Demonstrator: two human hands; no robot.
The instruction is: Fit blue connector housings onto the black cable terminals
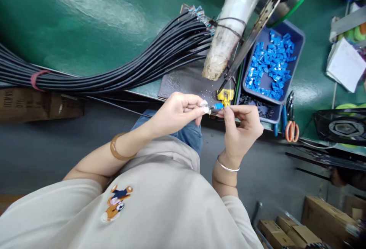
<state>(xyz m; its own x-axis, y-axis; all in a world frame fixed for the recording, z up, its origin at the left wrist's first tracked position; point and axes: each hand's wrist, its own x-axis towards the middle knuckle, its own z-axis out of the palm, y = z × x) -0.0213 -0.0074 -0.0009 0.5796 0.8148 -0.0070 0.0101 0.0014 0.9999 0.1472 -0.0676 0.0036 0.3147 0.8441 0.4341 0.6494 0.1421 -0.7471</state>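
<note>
Near the bench's front edge, my left hand [185,110] pinches a black cable end, with white coverings on the fingertips. A small blue connector [218,106] sits at that cable end, between my two hands. My right hand [241,125] is closed, thumb and forefinger together beside the connector and just below a yellow piece [225,96]; what its fingertips hold is too small to make out. Above the yellow piece hangs a metal soldering-type tool [243,55] beside a wrapped white duct [228,32].
A thick bundle of black cables [137,66] crosses the green bench [71,20] from the left. On the right stand a tray [299,47] of blue connectors, a lower tray of black parts, orange-handled scissors [292,131] and a black fan [343,127].
</note>
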